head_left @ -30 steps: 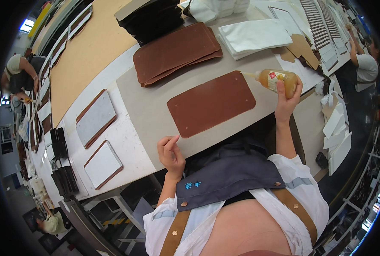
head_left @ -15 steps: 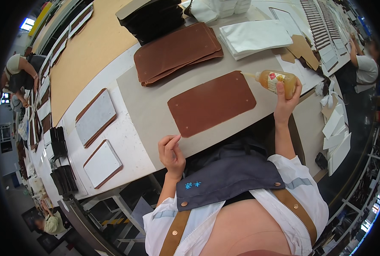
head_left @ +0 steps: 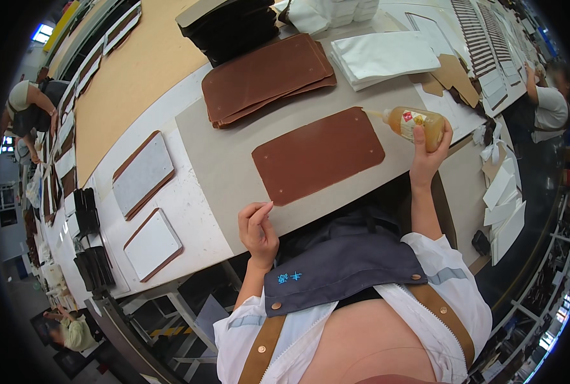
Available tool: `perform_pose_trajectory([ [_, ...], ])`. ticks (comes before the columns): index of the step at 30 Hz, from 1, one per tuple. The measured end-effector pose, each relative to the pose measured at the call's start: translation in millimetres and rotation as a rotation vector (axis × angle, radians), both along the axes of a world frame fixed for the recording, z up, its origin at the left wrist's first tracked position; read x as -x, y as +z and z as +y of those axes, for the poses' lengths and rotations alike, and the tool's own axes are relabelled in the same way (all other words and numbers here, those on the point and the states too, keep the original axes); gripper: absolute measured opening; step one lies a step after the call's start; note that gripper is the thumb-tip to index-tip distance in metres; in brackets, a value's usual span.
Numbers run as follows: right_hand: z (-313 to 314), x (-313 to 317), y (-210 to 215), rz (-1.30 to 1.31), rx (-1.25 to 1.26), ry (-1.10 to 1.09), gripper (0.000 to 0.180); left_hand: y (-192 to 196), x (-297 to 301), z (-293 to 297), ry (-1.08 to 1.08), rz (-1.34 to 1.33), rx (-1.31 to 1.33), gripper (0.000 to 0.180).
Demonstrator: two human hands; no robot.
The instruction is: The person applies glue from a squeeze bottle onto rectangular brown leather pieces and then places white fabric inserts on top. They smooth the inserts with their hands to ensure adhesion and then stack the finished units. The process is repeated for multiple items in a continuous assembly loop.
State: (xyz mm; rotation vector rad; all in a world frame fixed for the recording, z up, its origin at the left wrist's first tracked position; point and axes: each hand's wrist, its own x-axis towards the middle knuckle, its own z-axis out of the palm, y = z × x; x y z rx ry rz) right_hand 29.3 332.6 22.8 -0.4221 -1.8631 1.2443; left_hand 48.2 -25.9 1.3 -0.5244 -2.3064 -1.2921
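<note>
A brown leather panel with rounded corners and small holes lies flat on a grey sheet before me. My left hand has its fingers curled closed, their tips pinched at the panel's near left corner. My right hand is wrapped round a clear squeeze bottle of amber liquid, tilted nearly level. Its pale narrow nozzle points left, with the tip at the panel's far right corner; whether liquid comes out is too small to tell.
Beyond the panel lie a stack of brown leather panels, a black stack and folded white cloths. Two white-topped brown-edged pieces rest at left. White boards lean at right. Other people work farther off.
My hands, the bottle and the panel hold practically the same places. The view has shifted very slightly.
</note>
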Motion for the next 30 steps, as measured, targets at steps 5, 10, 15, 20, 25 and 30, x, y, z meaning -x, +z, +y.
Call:
perform_pose_trajectory([
  [5,-5.8,0.2,0.1,0.002,0.011,0.009,0.058,0.8,-0.5,0.9,0.001,-0.002,-0.007,0.029],
  [10,-19.3,1.0,4.7,-0.001,-0.006,0.041,0.058,-1.0,-1.1,0.6,0.002,-0.005,-0.007,0.03],
  [15,-30.3,2.6,5.4,0.013,-0.029,0.084,0.058,-0.9,-1.2,-0.1,-0.004,-0.008,-0.005,0.031],
  [20,-40.5,4.0,4.7,0.004,-0.046,0.135,0.06,-1.5,-1.9,-1.0,-0.002,-0.003,-0.001,0.031],
  [25,-54.1,7.0,4.7,0.012,-0.027,0.191,0.061,-2.1,-2.2,-1.0,-0.004,-0.018,-0.021,0.031],
  [30,-68.0,9.4,5.9,0.004,-0.065,0.237,0.062,-0.6,-2.1,-1.1,-0.009,-0.007,-0.025,0.031],
])
